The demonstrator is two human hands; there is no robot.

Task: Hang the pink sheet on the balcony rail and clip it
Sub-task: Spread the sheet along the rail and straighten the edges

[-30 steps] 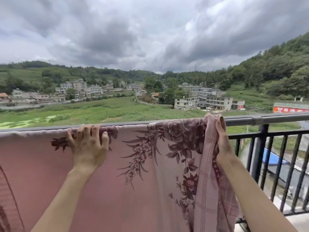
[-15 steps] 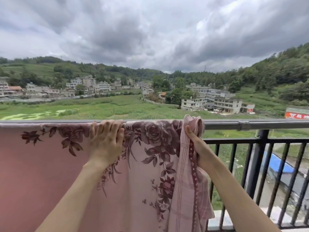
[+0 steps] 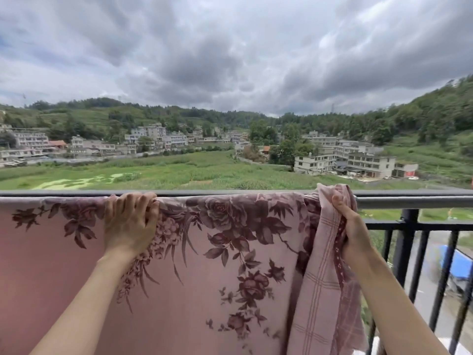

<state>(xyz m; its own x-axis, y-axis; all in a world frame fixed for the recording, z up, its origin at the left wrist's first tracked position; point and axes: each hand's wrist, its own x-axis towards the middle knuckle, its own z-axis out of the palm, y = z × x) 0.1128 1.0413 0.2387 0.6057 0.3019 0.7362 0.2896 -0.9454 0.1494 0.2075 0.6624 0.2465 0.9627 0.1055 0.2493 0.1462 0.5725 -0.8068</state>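
Note:
A pink sheet (image 3: 230,290) with dark maroon flowers hangs over the grey balcony rail (image 3: 414,201) and covers it from the left edge to right of centre. My left hand (image 3: 129,224) lies on top of the rail with its fingers curled over the sheet's fold. My right hand (image 3: 352,226) grips the sheet's bunched right edge, where a checked pink underside shows, just below the rail. No clip is in view.
Black vertical bars (image 3: 442,278) and a thick post (image 3: 407,242) stand under the bare rail at the right. Beyond the rail lie green fields, white buildings (image 3: 358,162), wooded hills and a cloudy sky. A road and a blue cover (image 3: 458,265) sit far below.
The view has swung left and up. My left hand has shifted along the rail over the sheet. My right hand has kept its hold on the bunched right edge.

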